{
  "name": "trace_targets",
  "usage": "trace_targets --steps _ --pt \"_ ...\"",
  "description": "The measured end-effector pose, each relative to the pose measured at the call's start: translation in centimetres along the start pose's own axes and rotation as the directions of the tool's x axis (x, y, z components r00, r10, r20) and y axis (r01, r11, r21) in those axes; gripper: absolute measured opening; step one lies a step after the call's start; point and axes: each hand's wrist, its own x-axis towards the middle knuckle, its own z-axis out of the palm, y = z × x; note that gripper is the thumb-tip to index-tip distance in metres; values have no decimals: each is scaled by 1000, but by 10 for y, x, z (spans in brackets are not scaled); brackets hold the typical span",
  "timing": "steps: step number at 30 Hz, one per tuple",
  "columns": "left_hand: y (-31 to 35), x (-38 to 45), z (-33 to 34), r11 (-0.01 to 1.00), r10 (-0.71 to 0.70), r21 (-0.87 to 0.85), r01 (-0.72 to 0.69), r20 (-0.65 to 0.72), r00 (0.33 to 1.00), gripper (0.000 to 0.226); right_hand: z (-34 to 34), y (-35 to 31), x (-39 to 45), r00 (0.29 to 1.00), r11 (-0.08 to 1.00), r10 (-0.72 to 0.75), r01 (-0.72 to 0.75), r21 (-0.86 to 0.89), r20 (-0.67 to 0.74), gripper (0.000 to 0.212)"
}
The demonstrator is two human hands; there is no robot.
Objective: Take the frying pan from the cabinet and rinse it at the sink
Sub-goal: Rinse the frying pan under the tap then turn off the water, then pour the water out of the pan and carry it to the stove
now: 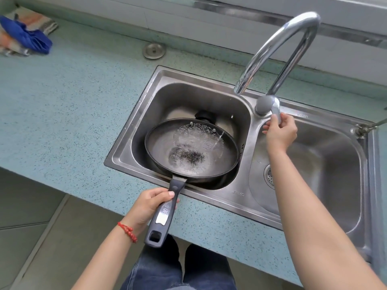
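A black frying pan (191, 150) sits low in the left basin of a steel double sink (243, 195), its handle sticking out over the front rim toward me. My left hand (149, 203) grips the handle about halfway along. Water lies in the pan with bubbles and a dark speckled patch. A thin stream of water falls onto the pan's right side. The chrome tap (280, 53) arches above the basin divider. My right hand (279, 131) is closed around the tap lever (276, 108) at its base.
A speckled blue-green counter (69, 105) surrounds the sink. Folded cloths with a blue one on top (26, 37) lie at the far left. A round metal cap (154, 50) sits behind the sink. The right basin has a strainer drain (270, 176).
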Motion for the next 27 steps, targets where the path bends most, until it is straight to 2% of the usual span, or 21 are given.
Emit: trace_targets --steps 5,9,13,16,21,24,27 --pt "2 -1 0 1000 -15 6 15 10 1000 51 16 -2 -9 998 998 41 -39 46 -47 8" --pt "0 -1 -2 999 -15 33 15 0 1000 65 22 -4 -12 996 996 75 -73 49 -51 9" --pt "-1 0 -3 999 -26 20 26 12 1000 62 24 -6 -13 995 996 90 -89 10 -43 10" --pt "0 0 -3 999 -25 27 25 18 1000 67 16 -10 -16 995 994 101 -100 -39 11 13" --pt "3 0 -4 998 8 69 -11 36 999 77 1 -16 -55 984 981 157 -145 -127 85 43" --pt "6 0 -4 997 9 82 -14 70 997 66 -11 -25 -101 963 969 190 -153 -193 192 39" --pt "5 4 -8 994 6 105 -18 115 993 50 -28 -41 -157 900 954 265 -193 -230 347 27"
